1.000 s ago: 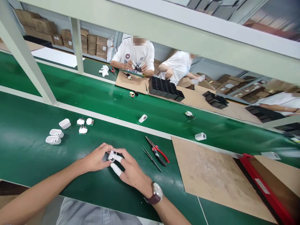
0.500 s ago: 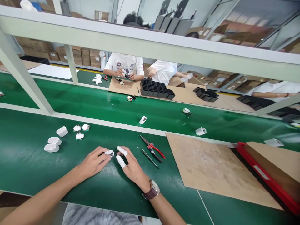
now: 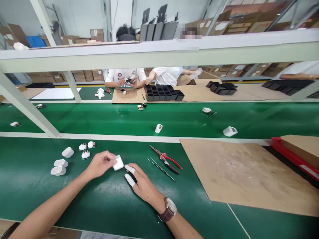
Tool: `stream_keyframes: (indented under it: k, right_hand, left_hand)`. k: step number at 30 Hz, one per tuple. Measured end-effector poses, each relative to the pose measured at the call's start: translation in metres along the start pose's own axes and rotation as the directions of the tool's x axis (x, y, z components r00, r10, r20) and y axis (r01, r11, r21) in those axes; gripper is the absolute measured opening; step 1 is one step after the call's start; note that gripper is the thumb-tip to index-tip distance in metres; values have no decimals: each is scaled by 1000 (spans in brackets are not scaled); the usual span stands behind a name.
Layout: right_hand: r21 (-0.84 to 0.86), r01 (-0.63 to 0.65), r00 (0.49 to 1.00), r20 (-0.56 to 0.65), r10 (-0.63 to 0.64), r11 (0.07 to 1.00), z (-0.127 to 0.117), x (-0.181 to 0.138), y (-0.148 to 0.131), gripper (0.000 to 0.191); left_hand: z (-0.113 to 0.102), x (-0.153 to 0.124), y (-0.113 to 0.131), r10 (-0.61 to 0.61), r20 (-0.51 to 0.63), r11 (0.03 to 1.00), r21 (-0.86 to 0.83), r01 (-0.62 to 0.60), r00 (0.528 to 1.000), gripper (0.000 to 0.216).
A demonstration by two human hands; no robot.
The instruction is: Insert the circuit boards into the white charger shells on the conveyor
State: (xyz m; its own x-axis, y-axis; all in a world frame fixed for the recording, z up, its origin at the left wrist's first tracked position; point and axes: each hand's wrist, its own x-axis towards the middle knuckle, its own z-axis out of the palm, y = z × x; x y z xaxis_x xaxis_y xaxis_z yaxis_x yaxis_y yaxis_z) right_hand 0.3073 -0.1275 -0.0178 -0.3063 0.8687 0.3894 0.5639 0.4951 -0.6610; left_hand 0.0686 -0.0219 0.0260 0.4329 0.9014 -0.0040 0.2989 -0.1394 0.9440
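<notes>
A small white plastic housing is pinched between the thumb and fingers of my left hand, a flat side turned up. Close by on its right is my right hand, with white covers on two fingertips. Its fingers are apart and nothing is between them; whether the upper fingertip touches the housing I cannot tell. Tweezers and red-and-black pliers lie right of that hand. Several white-topped circuit boards lie beyond my left hand, with white empty housings farther left.
A cardboard sheet covers the bench at right, beside a red-edged box. Past the pale rail, a green belt carries scattered housings and boards. Across it, people in white shirts sit near black trays. A frame beam crosses overhead.
My left hand has turned the housing, so its open end no longer faces me and a flat white side shows. Housings on the belt have shifted right. The camera view has tilted.
</notes>
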Motion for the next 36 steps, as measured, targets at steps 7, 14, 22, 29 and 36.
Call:
stream_keyframes:
  k: [7,14,22,29,36]
  right_hand:
    - [-125,53,999,6,-53,991,1,-1,7,37]
    - [-182,209,978,43,-205,961,27,72,0,45]
    - [-189,535,842,205,-499,824,114,199,11,53]
    - [-480,344,935,96,-342,807,73,117,52,25]
    - [-579,136,990,52,-131,804,21,23,17,29]
  left_hand:
    - [-160,100,-1,101,-442,847,508,156,891,15]
    - [-202,60,-29,105,-430,765,611,203,897,40]
    - [-183,-39,-28,19,-346,654,714,251,938,36]
    - [-146,-54,4,136,-300,703,701,122,944,38]
    - [-36,-40,1,298,184,764,543,-349,937,34]
